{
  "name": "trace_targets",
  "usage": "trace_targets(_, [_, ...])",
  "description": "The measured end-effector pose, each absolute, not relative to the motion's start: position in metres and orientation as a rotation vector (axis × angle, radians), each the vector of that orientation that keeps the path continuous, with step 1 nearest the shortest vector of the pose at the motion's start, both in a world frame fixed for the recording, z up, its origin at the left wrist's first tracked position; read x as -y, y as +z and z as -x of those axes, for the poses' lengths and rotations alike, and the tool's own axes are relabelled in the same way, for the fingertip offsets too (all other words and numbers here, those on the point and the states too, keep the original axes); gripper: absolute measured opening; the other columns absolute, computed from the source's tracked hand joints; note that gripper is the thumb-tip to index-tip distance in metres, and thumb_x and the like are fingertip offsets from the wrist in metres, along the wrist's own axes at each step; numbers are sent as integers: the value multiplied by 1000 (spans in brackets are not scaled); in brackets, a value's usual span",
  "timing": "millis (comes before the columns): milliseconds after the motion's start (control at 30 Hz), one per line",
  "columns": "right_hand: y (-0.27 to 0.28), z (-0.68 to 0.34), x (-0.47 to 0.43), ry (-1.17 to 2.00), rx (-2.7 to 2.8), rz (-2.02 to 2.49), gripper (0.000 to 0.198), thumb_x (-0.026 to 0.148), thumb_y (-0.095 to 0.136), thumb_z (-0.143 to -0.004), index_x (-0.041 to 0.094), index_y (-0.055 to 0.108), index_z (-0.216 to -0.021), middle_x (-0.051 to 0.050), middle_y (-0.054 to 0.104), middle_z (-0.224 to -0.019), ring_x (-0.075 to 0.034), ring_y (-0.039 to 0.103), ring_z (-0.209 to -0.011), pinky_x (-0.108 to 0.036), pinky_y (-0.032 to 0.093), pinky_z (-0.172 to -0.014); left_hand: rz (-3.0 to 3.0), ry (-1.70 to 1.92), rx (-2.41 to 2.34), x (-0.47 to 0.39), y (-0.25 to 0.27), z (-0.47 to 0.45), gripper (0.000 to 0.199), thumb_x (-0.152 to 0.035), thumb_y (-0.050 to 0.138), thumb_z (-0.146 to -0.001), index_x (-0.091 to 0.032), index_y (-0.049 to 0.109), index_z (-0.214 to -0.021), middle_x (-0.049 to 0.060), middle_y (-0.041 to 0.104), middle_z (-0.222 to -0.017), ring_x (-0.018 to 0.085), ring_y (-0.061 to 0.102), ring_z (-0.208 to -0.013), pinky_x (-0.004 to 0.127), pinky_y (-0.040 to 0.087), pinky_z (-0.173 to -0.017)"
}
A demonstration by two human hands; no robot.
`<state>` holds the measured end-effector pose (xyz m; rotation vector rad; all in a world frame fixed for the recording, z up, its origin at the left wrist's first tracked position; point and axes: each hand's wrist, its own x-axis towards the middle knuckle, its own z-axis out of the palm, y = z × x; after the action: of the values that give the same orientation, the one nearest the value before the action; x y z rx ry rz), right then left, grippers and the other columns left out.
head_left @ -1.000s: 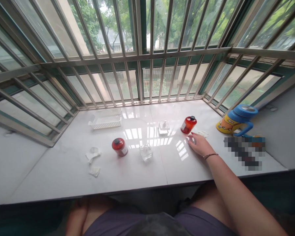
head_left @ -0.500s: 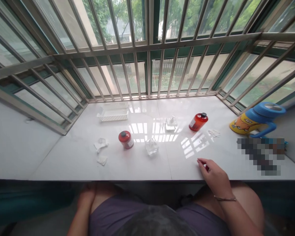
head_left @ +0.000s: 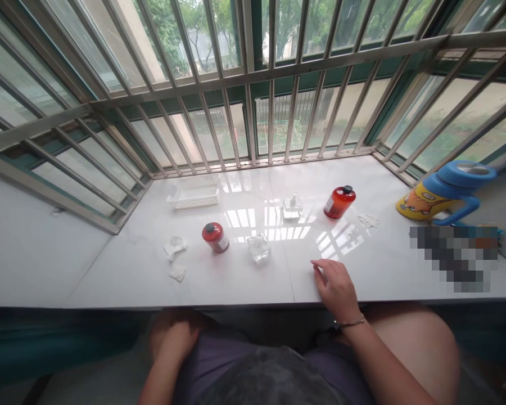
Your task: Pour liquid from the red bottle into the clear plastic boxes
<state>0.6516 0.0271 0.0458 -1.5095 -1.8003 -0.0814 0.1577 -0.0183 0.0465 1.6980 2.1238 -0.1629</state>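
My right hand (head_left: 335, 286) hovers over or rests on the front of the white counter, its thumb and index finger slightly apart and nothing visible between them. Nearest to it, on its left, stands a clear glass bottle (head_left: 260, 248). Farther back is a second clear glass bottle (head_left: 293, 207) with a pump-like top. A red bottle with a black cap (head_left: 216, 237) stands to the left, and another red bottle (head_left: 339, 202) to the right. My left hand (head_left: 177, 340) lies on my thigh below the counter edge, its fingers partly hidden.
A white perforated basket (head_left: 194, 194) sits at the back left. Crumpled white tissues (head_left: 176, 247) lie at left, and another tissue (head_left: 368, 220) at right. A blue and yellow flask (head_left: 430, 199) stands at far right beside a pixelated patch. Metal window bars (head_left: 270, 124) rise behind the counter (head_left: 122, 275).
My right hand has moved left along the front of the counter, towards the clear glass bottle. My left hand has shifted right on my thigh. The view has tilted slightly; the bottles stay put.
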Motion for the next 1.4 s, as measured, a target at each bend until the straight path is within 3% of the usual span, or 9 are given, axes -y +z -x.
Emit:
trace_targets(100, [42, -648, -28, -150, 1796, 1538, 20, 21, 62, -103, 22, 69, -122, -10, 74, -112, -29, 67, -107, -47, 54, -100, -1706, -258, -1847, 28, 77, -212, 32, -44, 61, -95, -20, 80, -88, 14, 83, -93, 34, 79, -92, 42, 58, -84])
trace_targets(200, [43, -647, -28, -162, 1776, 1566, 21, 21, 62, -102, 20, 68, -122, -12, 73, -114, -29, 66, -110, -47, 53, -102, -1897, 1, -1499, 29, 112, -270, 28, -47, 61, -99, -25, 78, -97, 8, 81, -103, 30, 76, -100, 39, 57, -90])
trace_targets(267, [44, -646, -28, -153, 1778, 1583, 22, 21, 61, -102, 20, 67, -123, -12, 72, -115, -29, 66, -111, -48, 53, -102, -1930, 364, -1396, 17, 128, -300, 29, -46, 58, -103, -28, 74, -120, 9, 78, -121, 27, 74, -112, 40, 57, -101])
trace_targets(367, [45, -644, -29, -144, 1766, 1604, 25, 21, 60, -101, 20, 65, -126, -13, 72, -118, -31, 65, -112, -49, 53, -102, -1920, 837, -1490, -24, 131, -327, 69, -47, 70, -97, -27, 45, -158, 15, 59, -156, 33, 59, -143, 51, 50, -118])
trace_targets(433, [45, -643, -29, -136, 1750, 1610, 26, 21, 59, -101, 21, 64, -126, -13, 72, -119, -31, 65, -113, -50, 53, -101, -1874, 920, -1565, -60, 126, -337, 90, -49, 81, -89, -25, 36, -163, 18, 48, -165, 37, 49, -153, 56, 45, -124])
trace_targets(500, [45, -642, -29, -133, 1740, 1612, 25, 20, 59, -101, 20, 64, -125, -13, 72, -117, -31, 65, -111, -49, 53, -100, -1854, 849, -1592, -94, 121, -346, 97, -50, 87, -82, -23, 39, -162, 19, 48, -166, 39, 47, -155, 57, 42, -126])
trace_targets(733, [48, -642, -29, -144, 1748, 1624, 20, 18, 58, -100, 21, 65, -118, -10, 74, -110, -28, 67, -103, -45, 55, -95, -1904, 776, -1549, -122, 118, -357, 64, -41, 89, -81, -24, 65, -138, 11, 70, -143, 34, 65, -137, 49, 50, -120])
trace_targets(1167, [44, -644, -28, -102, 1759, 1650, 16, 20, 59, -101, 21, 68, -114, -9, 76, -107, -28, 67, -101, -45, 53, -93, -1712, 992, -1570, -59, 102, -295, 66, -53, 90, -80, -30, 68, -137, 6, 71, -142, 30, 69, -132, 47, 56, -117])
trace_targets(1400, [44, -643, -28, -113, 1766, 1664, 14, 19, 59, -100, 22, 68, -111, -9, 75, -104, -28, 66, -98, -43, 51, -90, -1677, 969, -1472, -62, 103, -305, 66, -49, 92, -78, -30, 69, -136, 6, 71, -141, 31, 67, -134, 49, 56, -117])
